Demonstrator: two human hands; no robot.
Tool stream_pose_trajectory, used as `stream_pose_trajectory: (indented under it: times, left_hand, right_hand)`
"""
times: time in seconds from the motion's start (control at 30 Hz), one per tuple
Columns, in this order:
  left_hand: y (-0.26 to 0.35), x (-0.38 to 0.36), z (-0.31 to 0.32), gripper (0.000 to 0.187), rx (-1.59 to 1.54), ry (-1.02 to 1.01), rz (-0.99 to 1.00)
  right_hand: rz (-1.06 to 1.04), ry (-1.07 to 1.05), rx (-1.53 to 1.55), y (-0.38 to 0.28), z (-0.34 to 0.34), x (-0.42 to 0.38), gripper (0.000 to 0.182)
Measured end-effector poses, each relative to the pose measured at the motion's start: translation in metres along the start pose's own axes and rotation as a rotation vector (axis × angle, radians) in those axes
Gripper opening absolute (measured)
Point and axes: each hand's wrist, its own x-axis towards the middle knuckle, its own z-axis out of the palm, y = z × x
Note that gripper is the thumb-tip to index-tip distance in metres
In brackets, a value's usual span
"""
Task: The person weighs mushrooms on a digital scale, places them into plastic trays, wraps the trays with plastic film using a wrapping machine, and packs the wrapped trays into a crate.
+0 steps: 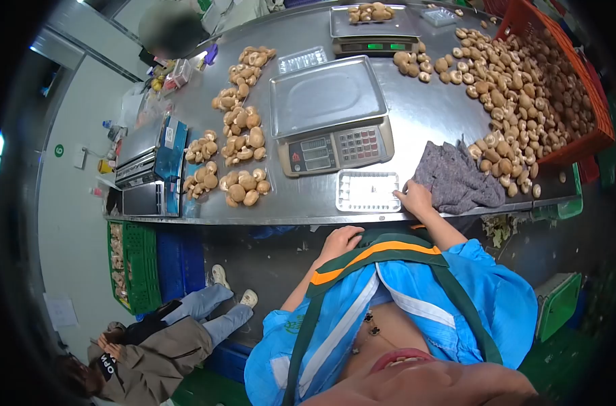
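Observation:
My right hand [416,198] is at the table's front edge, thumb and fingers pinching the right rim of a clear plastic tray [367,191] with nothing in it. A crumpled grey-purple cloth [457,177] lies just right of this hand. My left hand [339,243] rests against the dark green apron [375,240], below the table edge, its fingers loosely stretched and holding nothing. Behind the tray stands a digital scale [336,150] with a bare metal pan [328,97].
Mushroom piles [243,187] line the table's left part. Many loose mushrooms [517,101] spill from an orange crate [595,139] at right. A second scale [374,46] bears mushrooms at the back. Lower left, a person [159,348] sits near a green crate [135,267].

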Motion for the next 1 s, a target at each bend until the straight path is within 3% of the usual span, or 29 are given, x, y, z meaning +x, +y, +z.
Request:
stream_pose_trajectory:
  times: [0.03,0.37,0.47,0.6,0.73,0.83,0.9,0.93,0.97,1.0]
  left_hand:
    - [-0.001,-0.003,0.0,0.022,-0.024,-0.005,-0.022]
    - [-0.002,-0.002,0.015,0.02,-0.127,-0.059,0.042]
    - [0.001,0.024,0.023,0.024,-0.033,0.266,0.215]
    - [0.042,0.063,-0.023,0.053,0.392,0.598,0.314]
    - [0.093,0.095,-0.054,0.059,0.527,0.671,0.296]
    - [0.12,0.132,-0.048,0.066,0.46,0.558,0.323]
    - [0.134,0.168,-0.029,0.066,0.357,0.083,0.259]
    - [0.14,0.186,-0.014,0.055,0.327,-0.128,0.13]
    - [0.136,0.205,0.004,0.037,0.017,-0.413,-0.029]
    - [0.132,0.223,0.024,0.03,-0.142,-0.531,-0.116]
  right_hand:
    - [-0.019,-0.079,-0.018,0.002,0.007,0.002,0.037]
    - [-0.11,-0.009,-0.015,0.0,0.032,0.022,0.03]
    - [-0.088,0.031,0.017,0.005,0.03,0.02,0.027]
    - [-0.123,0.247,0.133,-0.01,-0.035,-0.007,0.022]
    - [-0.167,0.374,0.285,0.022,-0.069,-0.004,0.019]
    - [-0.202,0.365,0.414,0.055,-0.091,-0.009,0.016]
    - [-0.25,0.321,0.476,0.079,-0.108,-0.017,0.016]
    - [-0.365,0.29,0.472,0.091,-0.116,-0.02,0.015]
    - [-0.48,0.259,0.47,0.104,-0.124,-0.02,0.015]
    - [-0.364,0.063,0.573,0.121,-0.137,-0.018,0.019]
